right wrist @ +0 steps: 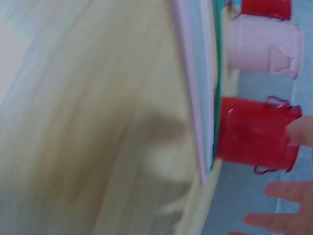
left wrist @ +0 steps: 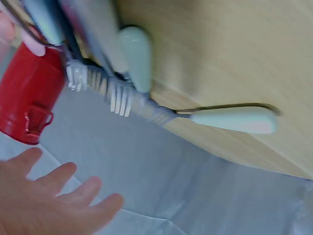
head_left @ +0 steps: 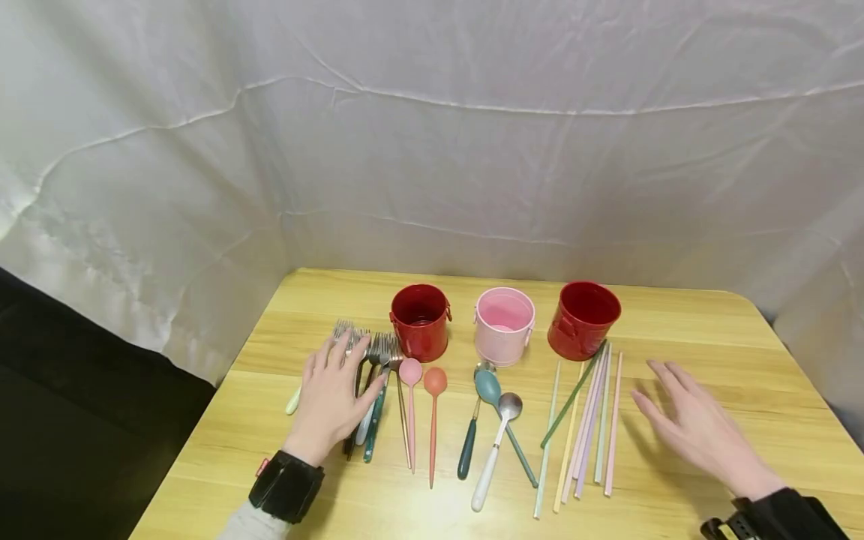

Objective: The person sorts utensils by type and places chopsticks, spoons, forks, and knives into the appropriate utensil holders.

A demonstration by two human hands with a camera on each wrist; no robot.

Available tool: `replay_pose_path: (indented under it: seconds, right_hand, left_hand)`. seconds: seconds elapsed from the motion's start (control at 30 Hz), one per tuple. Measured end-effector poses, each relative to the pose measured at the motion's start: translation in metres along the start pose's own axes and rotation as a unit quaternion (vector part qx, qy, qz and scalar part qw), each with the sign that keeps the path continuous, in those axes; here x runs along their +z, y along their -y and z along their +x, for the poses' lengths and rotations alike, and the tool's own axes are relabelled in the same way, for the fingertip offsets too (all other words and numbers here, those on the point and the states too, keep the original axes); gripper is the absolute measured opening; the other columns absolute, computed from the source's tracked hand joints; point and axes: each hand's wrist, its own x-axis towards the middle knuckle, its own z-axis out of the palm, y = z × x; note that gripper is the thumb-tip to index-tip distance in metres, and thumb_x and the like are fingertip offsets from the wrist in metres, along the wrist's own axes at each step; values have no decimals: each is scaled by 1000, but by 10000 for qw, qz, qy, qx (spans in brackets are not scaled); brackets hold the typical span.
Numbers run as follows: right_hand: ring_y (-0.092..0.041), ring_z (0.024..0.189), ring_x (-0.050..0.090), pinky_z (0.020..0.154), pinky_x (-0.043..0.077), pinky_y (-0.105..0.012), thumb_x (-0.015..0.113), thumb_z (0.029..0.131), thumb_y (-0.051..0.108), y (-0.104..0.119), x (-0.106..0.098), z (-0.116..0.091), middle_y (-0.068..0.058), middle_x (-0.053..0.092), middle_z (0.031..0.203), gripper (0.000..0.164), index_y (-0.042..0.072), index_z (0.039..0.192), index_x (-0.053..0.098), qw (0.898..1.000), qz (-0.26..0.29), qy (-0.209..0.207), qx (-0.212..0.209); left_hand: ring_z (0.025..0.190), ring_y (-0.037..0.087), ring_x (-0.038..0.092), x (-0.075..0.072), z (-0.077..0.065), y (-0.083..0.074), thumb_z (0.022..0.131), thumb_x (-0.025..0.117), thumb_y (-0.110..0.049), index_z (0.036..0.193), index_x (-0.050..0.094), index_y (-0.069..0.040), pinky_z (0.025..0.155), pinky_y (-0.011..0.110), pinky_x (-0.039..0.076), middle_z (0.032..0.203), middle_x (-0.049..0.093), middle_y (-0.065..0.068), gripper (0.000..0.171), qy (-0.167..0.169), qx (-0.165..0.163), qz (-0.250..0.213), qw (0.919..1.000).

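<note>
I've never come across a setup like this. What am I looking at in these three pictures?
There is no machine here, just a person's bare hands. The wide picture comes from a head camera looking forward and down; the other two come from a camera on each wrist. On the wooden table stand a red bucket, a pink bucket and a second red bucket. Nearer the person lie forks, spoons and thin coloured sticks. The left hand is over the forks; the right hand is beside the sticks. Neither holds anything.
</note>
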Motion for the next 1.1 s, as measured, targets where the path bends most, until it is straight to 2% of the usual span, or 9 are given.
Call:
replay_pose_path:
  seconds: [0.1, 0.2, 0.33, 0.4, 0.5, 0.63, 0.83, 1.0, 1.1]
  right_hand:
    - [-59, 119, 52, 93, 45, -70, 61, 100, 28, 13, -4, 5, -40, 47, 140, 57, -8, 142, 47, 9987, 472, -80, -174]
    - [-50, 109, 64, 84, 60, -45, 62, 100, 21, 28, -8, 10, -36, 58, 132, 46, -7, 136, 54, 9935, 1119, 147, -150]
    - [-25, 98, 71, 76, 54, -22, 58, 102, 20, 51, -6, 19, -25, 68, 123, 37, -2, 131, 60, 9848, 1643, 565, -75]
    - [-15, 93, 70, 74, 53, -22, 58, 102, 19, 63, -2, 23, -20, 72, 117, 34, -2, 128, 61, 9805, 1808, 739, -216]
    - [-6, 87, 66, 71, 53, -22, 58, 101, 18, 83, 10, 26, -14, 73, 109, 33, -2, 126, 62, 9695, 2113, 1173, -415]
    - [-8, 86, 66, 71, 53, -22, 59, 99, 18, 106, 31, 24, -9, 73, 104, 35, -2, 127, 61, 9486, 2435, 1908, -674]
    - [-2, 76, 60, 65, 50, -21, 58, 99, 18, 128, 58, 18, -2, 69, 94, 34, -1, 127, 61, 9210, 2657, 2699, -909]
    - [1, 64, 52, 58, 44, -19, 59, 98, 17, 140, 70, 17, 5, 59, 79, 30, 3, 124, 63, 9176, 2590, 2799, -1127]
    - [2, 61, 47, 57, 41, -18, 61, 98, 18, 145, 74, 19, 7, 56, 74, 28, 5, 122, 64, 9184, 2510, 2802, -1227]
  left_hand:
    - [144, 43, 40, -1, 8, -8, 94, 65, -43, 147, 49, -14, 115, 66, 32, 156, 45, 18, 62, -292, 377, -418, 9980]
    - [139, 39, 48, -2, 19, -22, 93, 68, -28, 142, 54, -11, 112, 61, 39, 151, 51, 17, 54, -532, 764, -1032, 9903]
    - [127, 33, 59, -2, 33, -45, 92, 68, -16, 139, 57, -9, 102, 50, 52, 145, 57, 14, 49, -544, 1023, -1907, 9748]
    - [118, 30, 63, 0, 40, -58, 92, 67, -14, 138, 57, -9, 91, 42, 59, 142, 59, 12, 48, -396, 1004, -2353, 9659]
    - [111, 26, 65, 5, 51, -75, 92, 67, -13, 139, 56, -9, 87, 37, 60, 136, 62, 10, 48, -159, 922, -2827, 9546]
    - [122, 27, 62, 9, 62, -98, 91, 68, -14, 141, 53, -9, 104, 43, 53, 136, 62, 11, 52, 71, 869, -3100, 9467]
    - [137, 28, 53, 23, 78, -121, 90, 72, -19, 154, 36, -11, 111, 45, 48, 155, 47, 11, 74, 740, 593, -3509, 9316]
    - [145, 32, 43, 41, 89, -131, 89, 75, -28, 160, 21, -9, 117, 49, 41, 162, 36, 15, 91, 1182, 377, -3712, 9202]
    - [148, 30, 39, 49, 96, -135, 85, 79, -34, 160, 19, -10, 119, 52, 37, 162, 36, 13, 100, 1242, 236, -3719, 9196]
